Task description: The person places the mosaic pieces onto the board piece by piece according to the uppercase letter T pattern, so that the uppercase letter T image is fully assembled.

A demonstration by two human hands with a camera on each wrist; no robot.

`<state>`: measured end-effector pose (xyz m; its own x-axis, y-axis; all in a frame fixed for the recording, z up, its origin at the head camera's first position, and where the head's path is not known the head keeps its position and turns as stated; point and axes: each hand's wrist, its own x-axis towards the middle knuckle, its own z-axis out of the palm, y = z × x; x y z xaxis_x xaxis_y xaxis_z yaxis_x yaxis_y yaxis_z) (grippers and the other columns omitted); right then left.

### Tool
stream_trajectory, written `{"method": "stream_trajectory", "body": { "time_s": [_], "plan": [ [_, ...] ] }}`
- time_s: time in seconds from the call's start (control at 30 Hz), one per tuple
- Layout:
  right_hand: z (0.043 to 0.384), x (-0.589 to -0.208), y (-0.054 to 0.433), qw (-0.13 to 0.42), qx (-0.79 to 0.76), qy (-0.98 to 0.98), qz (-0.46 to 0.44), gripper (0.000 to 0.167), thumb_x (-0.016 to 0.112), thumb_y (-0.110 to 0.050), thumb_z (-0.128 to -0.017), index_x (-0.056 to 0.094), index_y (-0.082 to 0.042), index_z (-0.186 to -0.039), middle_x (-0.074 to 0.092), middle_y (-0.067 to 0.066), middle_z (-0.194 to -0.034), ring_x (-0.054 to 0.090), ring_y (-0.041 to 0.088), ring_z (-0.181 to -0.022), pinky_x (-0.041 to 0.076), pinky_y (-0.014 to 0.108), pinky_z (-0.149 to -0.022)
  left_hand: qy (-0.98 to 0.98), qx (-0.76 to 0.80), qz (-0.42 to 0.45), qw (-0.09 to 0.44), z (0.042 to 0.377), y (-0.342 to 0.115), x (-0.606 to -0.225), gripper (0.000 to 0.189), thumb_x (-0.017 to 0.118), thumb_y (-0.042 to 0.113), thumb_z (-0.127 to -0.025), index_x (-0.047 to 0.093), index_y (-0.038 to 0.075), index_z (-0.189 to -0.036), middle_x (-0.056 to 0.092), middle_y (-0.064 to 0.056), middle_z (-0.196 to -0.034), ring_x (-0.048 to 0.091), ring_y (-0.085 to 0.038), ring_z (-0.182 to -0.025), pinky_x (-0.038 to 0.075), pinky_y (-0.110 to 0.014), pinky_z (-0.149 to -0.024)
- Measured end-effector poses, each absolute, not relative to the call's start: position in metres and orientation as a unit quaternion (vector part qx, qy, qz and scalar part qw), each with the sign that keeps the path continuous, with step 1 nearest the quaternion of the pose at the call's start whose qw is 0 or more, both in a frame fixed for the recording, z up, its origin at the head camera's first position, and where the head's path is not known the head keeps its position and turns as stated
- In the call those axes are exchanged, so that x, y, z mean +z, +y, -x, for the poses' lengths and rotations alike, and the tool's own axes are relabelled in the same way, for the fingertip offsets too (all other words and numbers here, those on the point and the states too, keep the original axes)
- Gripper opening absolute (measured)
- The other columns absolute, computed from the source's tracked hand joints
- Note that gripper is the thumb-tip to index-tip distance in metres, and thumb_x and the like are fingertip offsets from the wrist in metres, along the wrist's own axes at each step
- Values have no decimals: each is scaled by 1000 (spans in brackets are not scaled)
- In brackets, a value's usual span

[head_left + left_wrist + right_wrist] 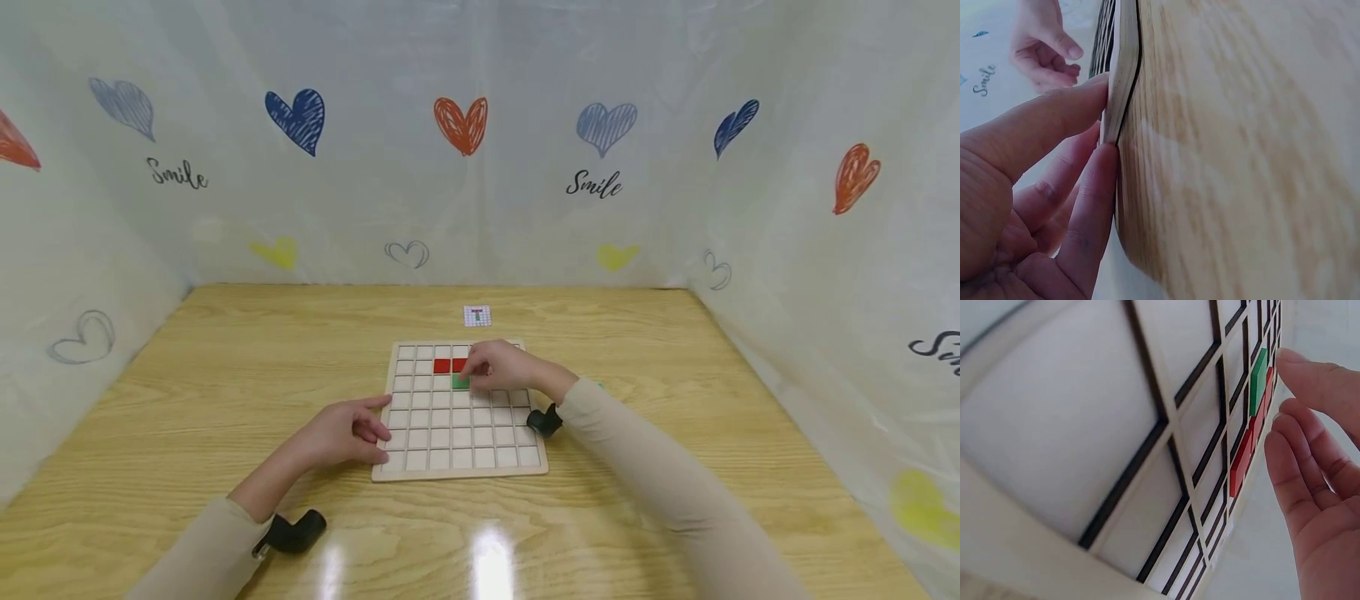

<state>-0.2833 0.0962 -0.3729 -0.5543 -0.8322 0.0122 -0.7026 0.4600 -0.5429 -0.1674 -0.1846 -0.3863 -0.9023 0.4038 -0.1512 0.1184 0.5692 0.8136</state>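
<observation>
A wooden grid board (pixel 431 437) lies on the table. In its upper part sit red tiles (pixel 442 366) in a row, with a green tile (pixel 456 382) directly below. My right hand (pixel 504 367) is over the board beside these tiles and covers part of them. In the right wrist view, its thumb and fingers are apart with nothing between them, the thumb (pixel 1294 357) close to the green tile (pixel 1259 382). My left hand (pixel 348 432) rests at the board's left side, its fingertips (pixel 1107 156) touching the wooden edge.
Behind the board lies a small card (pixel 477 316) printed with a red and green T on a grid. Something green (pixel 601 385) peeks out behind the right sleeve. A light curtain (pixel 525 208) with hearts encloses the wooden table (pixel 262 350) at the back and sides.
</observation>
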Motion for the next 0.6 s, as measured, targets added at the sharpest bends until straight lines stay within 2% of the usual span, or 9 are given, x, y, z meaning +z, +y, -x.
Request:
{"method": "stream_trajectory", "body": {
  "time_s": [0.4,0.6],
  "plan": [
    [272,-369,114,143,-273,839,449,18,71,-4,-81,72,-4,-100,60,2,-92,53,11,-83,46,23,-76,869,442,-155,162,167,-184,-386,19,81,12,-71,69,7,-84,35,-20,-144,55,-16,-82,48,-23,-68],
    [267,-368,123,128,-258,844,454,17,71,-5,-81,72,-5,-98,58,-2,-88,52,10,-80,45,25,-75,868,443,-158,158,168,-185,-387,20,82,13,-70,69,7,-84,35,-21,-144,56,-16,-81,48,-23,-68]
  ]
}}
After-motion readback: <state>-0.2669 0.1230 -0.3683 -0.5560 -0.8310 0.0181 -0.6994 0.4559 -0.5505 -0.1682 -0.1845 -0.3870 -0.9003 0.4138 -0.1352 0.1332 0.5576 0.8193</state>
